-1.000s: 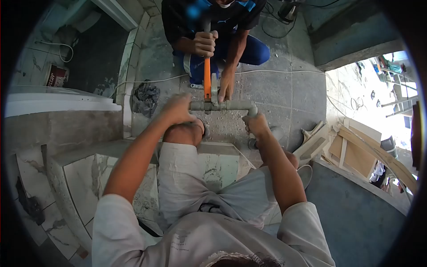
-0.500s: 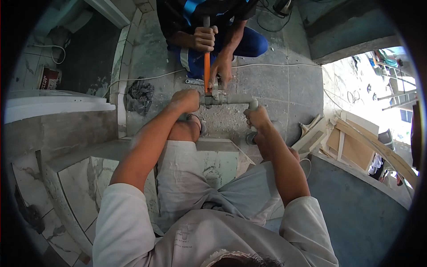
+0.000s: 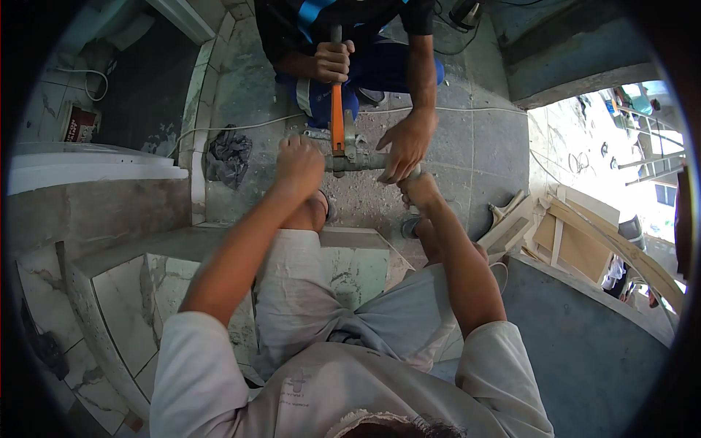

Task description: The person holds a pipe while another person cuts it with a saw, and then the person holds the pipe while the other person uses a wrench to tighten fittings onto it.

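Observation:
A grey pipe assembly (image 3: 350, 162) lies crosswise between me and a co-worker. My left hand (image 3: 301, 164) is closed at its left end, around the pipe. At the pipe's bent right end, my right hand (image 3: 420, 191) is wrapped round the elbow piece. The co-worker's one hand (image 3: 333, 63) grips the handle of an orange wrench (image 3: 337, 120), whose jaw meets the fitting near the middle. The co-worker's other hand (image 3: 409, 146) rests over the right part of the pipe, close to my right hand.
A crumpled dark plastic bag (image 3: 230, 157) lies on the floor at left. A thin pale cable (image 3: 467, 107) crosses the tiles. Wood boards (image 3: 577, 233) lean at the right. Rubble is strewn under the pipe. A ladder (image 3: 653, 157) stands beyond the doorway.
The co-worker's free hand has moved from the middle fitting to the right part of the pipe. My left hand has shifted slightly left, and the wrench is a little more to the left.

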